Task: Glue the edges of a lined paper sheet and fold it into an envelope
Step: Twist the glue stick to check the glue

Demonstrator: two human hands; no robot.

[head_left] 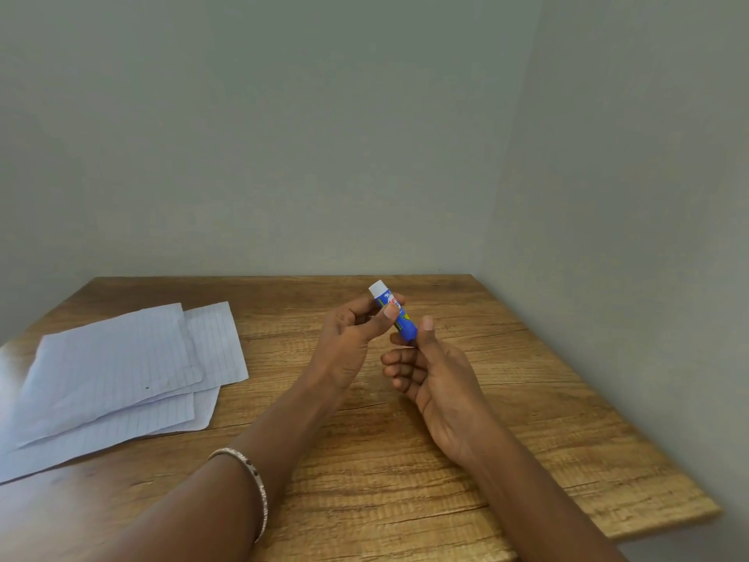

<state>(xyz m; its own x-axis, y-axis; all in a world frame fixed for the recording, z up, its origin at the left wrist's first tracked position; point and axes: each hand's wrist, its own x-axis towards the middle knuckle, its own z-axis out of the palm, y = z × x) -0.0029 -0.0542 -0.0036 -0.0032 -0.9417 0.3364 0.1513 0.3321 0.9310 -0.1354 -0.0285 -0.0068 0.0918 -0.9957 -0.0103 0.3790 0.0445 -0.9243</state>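
A blue glue stick (399, 316) with a white end pointing up and away is held tilted above the middle of the wooden table (364, 460). My left hand (352, 338) pinches its upper part between thumb and fingers. My right hand (433, 375) grips its lower end with thumb and forefinger, the other fingers curled loosely. Several lined paper sheets (121, 375) lie in a loose overlapping pile on the table's left side, apart from both hands.
The table stands in a corner between two plain grey-green walls. Its right edge (632, 407) runs diagonally toward me. A metal bangle (251, 480) sits on my left forearm. Bare wood lies under and in front of the hands.
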